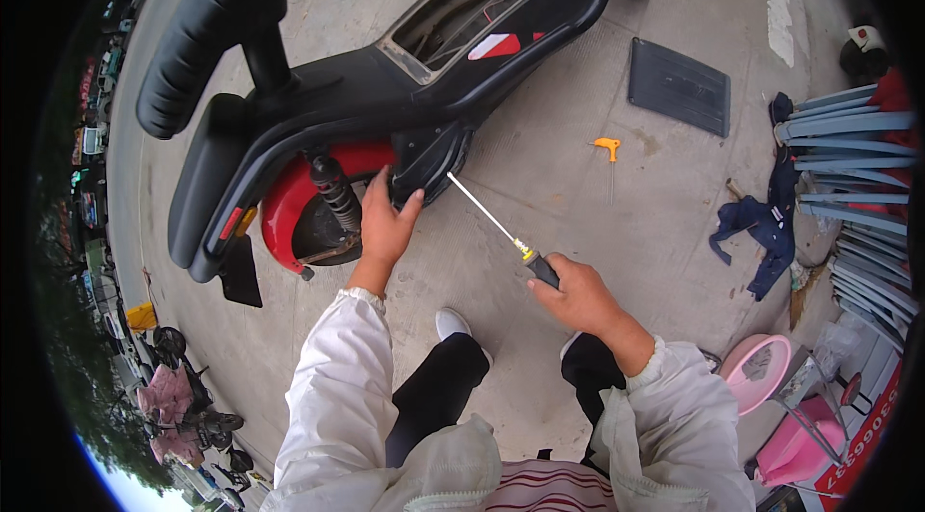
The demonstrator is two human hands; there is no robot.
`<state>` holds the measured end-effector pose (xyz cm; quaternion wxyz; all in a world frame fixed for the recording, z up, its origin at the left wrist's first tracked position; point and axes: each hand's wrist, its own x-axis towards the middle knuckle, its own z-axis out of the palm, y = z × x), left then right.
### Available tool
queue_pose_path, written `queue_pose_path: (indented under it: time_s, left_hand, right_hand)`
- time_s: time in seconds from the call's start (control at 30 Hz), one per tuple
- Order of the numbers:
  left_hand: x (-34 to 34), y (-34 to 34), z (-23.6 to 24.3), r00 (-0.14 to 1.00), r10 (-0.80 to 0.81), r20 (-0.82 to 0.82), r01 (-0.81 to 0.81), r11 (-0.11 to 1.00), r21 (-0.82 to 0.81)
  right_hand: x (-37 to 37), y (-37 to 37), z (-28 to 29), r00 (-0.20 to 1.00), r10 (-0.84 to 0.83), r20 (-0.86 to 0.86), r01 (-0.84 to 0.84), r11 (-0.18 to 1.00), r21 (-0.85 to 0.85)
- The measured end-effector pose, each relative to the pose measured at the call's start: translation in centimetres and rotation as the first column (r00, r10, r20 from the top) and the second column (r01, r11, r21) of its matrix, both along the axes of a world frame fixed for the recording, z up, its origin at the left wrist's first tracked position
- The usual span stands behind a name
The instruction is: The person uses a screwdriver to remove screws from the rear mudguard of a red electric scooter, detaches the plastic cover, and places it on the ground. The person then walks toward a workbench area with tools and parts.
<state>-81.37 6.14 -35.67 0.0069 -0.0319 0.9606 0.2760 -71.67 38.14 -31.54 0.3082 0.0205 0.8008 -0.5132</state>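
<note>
My left hand (390,218) has its fingers apart, touching the scooter's lower black panel (424,156) beside the red rear fender (284,209) and black coiled shock absorber (335,189). My right hand (578,295) grips a screwdriver (525,252) with a dark-and-yellow handle, its long shaft pointing up-left to the edge of that panel. The black and red scooter (337,88) spans the upper left, with an open compartment (472,6) in its body. An orange-handled hex key (607,151) lies on the pavement to the right, below a dark flat panel (678,86).
Dark blue clothing (761,242), a stack of grey strips (848,127), a pink basin (747,377) and a pink container (800,440) line the right side. Parked scooters (178,406) line the lower left. My feet stand on the concrete (520,204) below the scooter.
</note>
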Motion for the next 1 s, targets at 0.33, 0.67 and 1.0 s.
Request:
queue_pose_path:
  time_s: [0.33, 0.67, 1.0]
  left_hand:
    - [-4.9, 0.6, -7.9, 0.979, -0.141, -0.146, 0.138, 0.990, -0.036]
    - [-4.6, -0.8, -9.3, 0.966, -0.172, -0.193, 0.190, 0.979, 0.078]
    - [-4.4, -0.3, -8.2, 0.978, -0.138, -0.155, 0.134, 0.990, -0.036]
  right_hand:
    - [-4.7, 2.5, -15.1, 0.949, -0.002, -0.317, -0.051, 0.986, -0.160]
    - [-5.0, 0.3, -14.8, 0.964, 0.004, -0.264, -0.118, 0.901, -0.417]
    - [-5.4, -0.7, -11.8, 0.908, -0.079, -0.411, -0.107, 0.906, -0.410]
